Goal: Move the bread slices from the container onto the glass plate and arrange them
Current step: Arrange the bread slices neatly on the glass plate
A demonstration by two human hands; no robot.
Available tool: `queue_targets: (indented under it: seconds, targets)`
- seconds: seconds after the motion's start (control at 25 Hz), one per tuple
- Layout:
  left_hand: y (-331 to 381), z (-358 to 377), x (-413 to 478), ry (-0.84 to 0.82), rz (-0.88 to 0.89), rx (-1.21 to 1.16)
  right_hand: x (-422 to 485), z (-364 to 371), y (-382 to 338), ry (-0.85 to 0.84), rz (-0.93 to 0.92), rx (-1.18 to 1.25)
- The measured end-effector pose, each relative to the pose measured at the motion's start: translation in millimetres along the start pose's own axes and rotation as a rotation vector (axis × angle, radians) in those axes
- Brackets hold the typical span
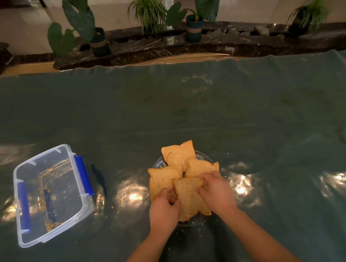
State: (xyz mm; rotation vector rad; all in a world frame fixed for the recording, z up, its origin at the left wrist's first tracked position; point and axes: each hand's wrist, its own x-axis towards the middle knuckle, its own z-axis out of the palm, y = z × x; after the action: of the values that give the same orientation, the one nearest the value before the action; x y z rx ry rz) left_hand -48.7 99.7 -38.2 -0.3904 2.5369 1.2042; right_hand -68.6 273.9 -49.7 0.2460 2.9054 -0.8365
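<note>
Several brown bread slices lie overlapping on a glass plate [206, 156] in front of me. The nearest slice [191, 199] lies on top of the others. My left hand [164, 208] grips its left edge and my right hand [217, 192] grips its upper right corner. A far slice [178, 153] sticks out past the plate's rim. The clear plastic container [50, 195] with blue clips sits to the left, holding only crumbs.
A shiny grey-green plastic sheet [187, 114] covers the table, with crumbs scattered near the plate. A dark marble ledge with potted plants [97, 41] runs behind the table's far edge.
</note>
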Motion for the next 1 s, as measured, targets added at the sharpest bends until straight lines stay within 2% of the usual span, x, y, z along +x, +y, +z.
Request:
queue_targets:
  seconds: [0.2,0.4,0.48,0.68,1.0]
  targets:
    - [1.2,-8.1,4.1,-0.027,-0.035,0.073,0.5,-5.0,6.7,0.000,0.022,0.000]
    - [-4.1,-30.3,20.0,0.231,0.038,0.113,13.7,-21.4,27.9,0.168,0.102,-0.042]
    - [-2.0,-34.8,27.6,0.196,0.019,0.159,25.9,-25.5,29.7,0.147,0.033,-0.112]
    - [3.1,-31.7,29.2,0.133,0.032,0.170,40.9,-23.0,29.4,-0.032,-0.067,-0.219]
    - [-2.6,-30.1,25.4,0.121,0.084,0.140,30.9,-22.5,37.2,0.024,-0.134,-0.202]
